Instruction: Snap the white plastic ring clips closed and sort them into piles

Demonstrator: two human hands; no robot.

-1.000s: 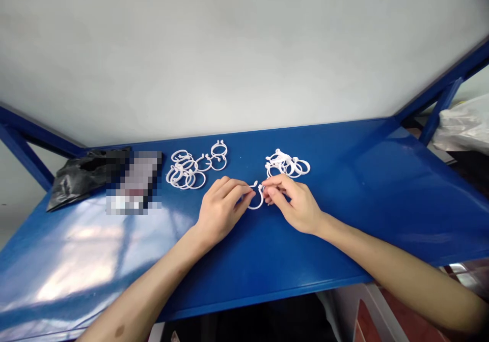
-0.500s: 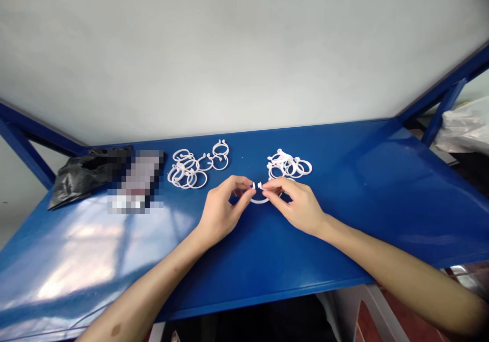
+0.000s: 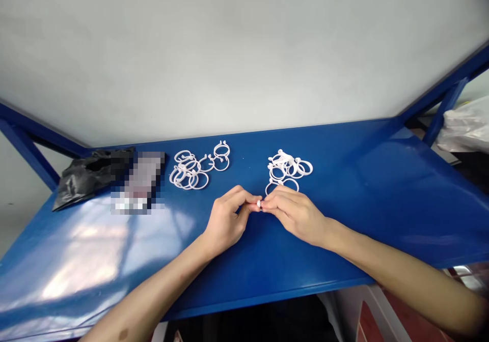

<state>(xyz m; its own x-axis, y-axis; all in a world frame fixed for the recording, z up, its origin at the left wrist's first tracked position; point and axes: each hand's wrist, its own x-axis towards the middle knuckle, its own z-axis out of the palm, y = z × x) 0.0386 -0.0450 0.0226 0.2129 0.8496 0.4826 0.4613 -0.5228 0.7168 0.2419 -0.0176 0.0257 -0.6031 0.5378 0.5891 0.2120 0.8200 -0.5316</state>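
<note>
My left hand (image 3: 232, 219) and my right hand (image 3: 295, 214) meet fingertip to fingertip over the middle of the blue table, both pinched closed. Between them is a white plastic shower curtain ring (image 3: 259, 203); only its small knobbed end shows, and the fingers hide the rest. Just beyond my right hand lie two loose white rings (image 3: 292, 180), partly covered by its fingers. Behind those is a small heap of white rings (image 3: 284, 165). A larger cluster of similar rings (image 3: 189, 171) lies to the left, several overlapping, with gaps between knobbed ends on some.
A crumpled black plastic bag (image 3: 76, 179) lies at the left of the blue table (image 3: 359, 189), with a pixelated flat object (image 3: 143, 176) beside it. A pale wall (image 3: 244, 52) rises behind. Blue frame bars flank both sides, and a whitish plastic bag (image 3: 468, 128) is at far right.
Both hands have come together and slightly nearer to me. The ring's two knobbed ends, apart before, are now brought together between the fingers. Its curved band is no longer visible.
</note>
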